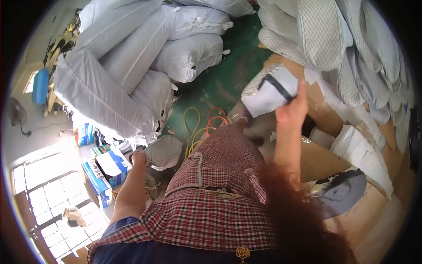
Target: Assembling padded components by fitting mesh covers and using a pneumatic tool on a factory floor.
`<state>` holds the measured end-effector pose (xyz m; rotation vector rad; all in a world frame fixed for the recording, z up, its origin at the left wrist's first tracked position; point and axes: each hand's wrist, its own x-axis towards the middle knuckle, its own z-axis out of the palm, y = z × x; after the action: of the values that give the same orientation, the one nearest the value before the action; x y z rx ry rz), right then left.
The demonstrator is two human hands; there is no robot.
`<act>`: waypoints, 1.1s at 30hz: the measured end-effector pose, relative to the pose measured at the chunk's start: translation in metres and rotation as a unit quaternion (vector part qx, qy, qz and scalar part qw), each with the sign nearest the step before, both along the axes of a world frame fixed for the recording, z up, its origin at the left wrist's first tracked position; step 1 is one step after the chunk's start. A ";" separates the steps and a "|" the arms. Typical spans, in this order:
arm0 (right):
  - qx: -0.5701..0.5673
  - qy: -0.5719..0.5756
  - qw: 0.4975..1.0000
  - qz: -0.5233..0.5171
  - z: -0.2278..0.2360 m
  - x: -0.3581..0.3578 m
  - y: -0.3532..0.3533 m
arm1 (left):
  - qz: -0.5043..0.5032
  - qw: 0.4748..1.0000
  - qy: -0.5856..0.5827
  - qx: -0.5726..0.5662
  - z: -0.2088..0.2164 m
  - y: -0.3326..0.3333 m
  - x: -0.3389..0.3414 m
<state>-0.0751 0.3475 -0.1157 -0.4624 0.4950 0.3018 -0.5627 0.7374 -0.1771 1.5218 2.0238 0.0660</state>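
Note:
On the left, my left hand (139, 159) is closed on the edge of a flat, rounded grey-white piece with a grid pattern (163, 151). My right hand (293, 109), raised on the right, grips a white bundle with a black strap (273, 93) across it. Grid-patterned edges show along the bundle's far left side. The right thumb lies along the near side of the bundle, while the other fingers are mostly hidden. Stacks of similar grid-patterned white pieces (320, 33) stand just beyond it at the far right.
Stuffed white sacks (127, 66) are piled at the far left. Yellow and red hoses (193, 127) lie on the green floor (206, 94). Blue-and-white boxes (110, 169) stand by the bright window at left. Cardboard (327, 158) and a white roll-like piece (362, 154) are at right.

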 end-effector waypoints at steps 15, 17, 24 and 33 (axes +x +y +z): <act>0.039 0.056 0.997 -0.043 -0.057 0.004 -0.035 | -0.335 0.868 0.269 0.248 0.107 0.000 0.040; 0.047 0.062 0.996 -0.038 -0.053 0.003 -0.035 | -0.351 0.864 0.255 0.255 0.118 -0.003 0.045; 0.061 0.062 0.996 -0.036 -0.048 0.004 -0.041 | -0.363 0.860 0.230 0.273 0.134 -0.016 0.055; 0.058 0.048 0.997 -0.014 -0.062 0.005 -0.036 | -0.397 0.838 0.236 0.291 0.124 -0.022 0.046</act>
<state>-0.0704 0.3115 -0.1774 -0.3287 0.5738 0.3252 -0.5166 0.7158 -0.0533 2.9120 1.5781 -0.0386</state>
